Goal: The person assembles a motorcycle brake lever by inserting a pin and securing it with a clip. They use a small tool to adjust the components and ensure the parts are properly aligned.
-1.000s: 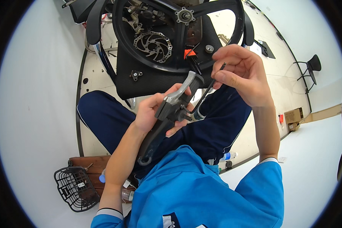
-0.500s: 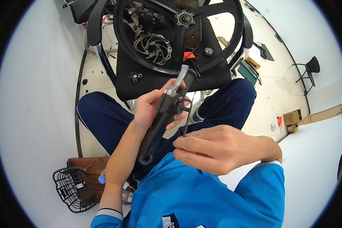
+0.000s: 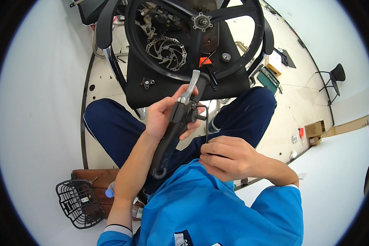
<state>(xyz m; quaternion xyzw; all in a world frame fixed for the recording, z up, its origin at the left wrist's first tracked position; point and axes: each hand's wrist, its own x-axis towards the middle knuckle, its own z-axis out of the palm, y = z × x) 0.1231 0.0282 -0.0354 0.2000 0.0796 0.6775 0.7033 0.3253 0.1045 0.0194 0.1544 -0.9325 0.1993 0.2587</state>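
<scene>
My left hand (image 3: 158, 119) is closed around a black handlebar grip piece (image 3: 168, 148), which slants from upper right to lower left above my lap. A silver brake lever (image 3: 190, 89) with a black clamp sits on its upper half. The fingers of my right hand (image 3: 230, 158) pinch the long arm of a black hex key (image 3: 207, 129). Its bent short end reaches the clamp beside the lever; whether it is seated in a bolt is too small to tell. My right fingertips hide the key's lower end.
Ahead, a black chair seat (image 3: 137, 92) bears a spoked black wheel (image 3: 129, 39), a brake disc (image 3: 167, 53), a small black metal part (image 3: 147, 83), and an orange-and-black tool (image 3: 206, 61). A black basket (image 3: 78, 203) stands at the lower left. A green case (image 3: 269, 78) lies on the floor right of the chair.
My right hand has moved slightly up and right, swinging the hex key's long arm from slanted to nearly upright. My left hand and the grip have barely shifted.
</scene>
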